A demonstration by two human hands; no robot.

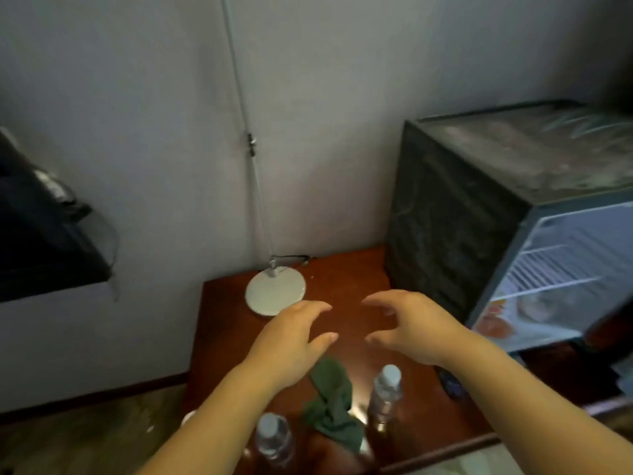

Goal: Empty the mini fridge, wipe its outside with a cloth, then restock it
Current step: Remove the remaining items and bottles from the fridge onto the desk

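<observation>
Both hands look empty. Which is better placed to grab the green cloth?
Left, probably. The left hand is open right by the cloth; the right hand sits nearer the fridge, and a bottle stands on its side of the cloth.

Grey wall [144, 97] — wood floor [85, 437] — red-brown table [346, 279].

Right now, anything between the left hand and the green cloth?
Nothing visible. The green cloth lies uncovered on the table just under the left hand. The far bottle and near bottle flank it, neither in the way.
</observation>
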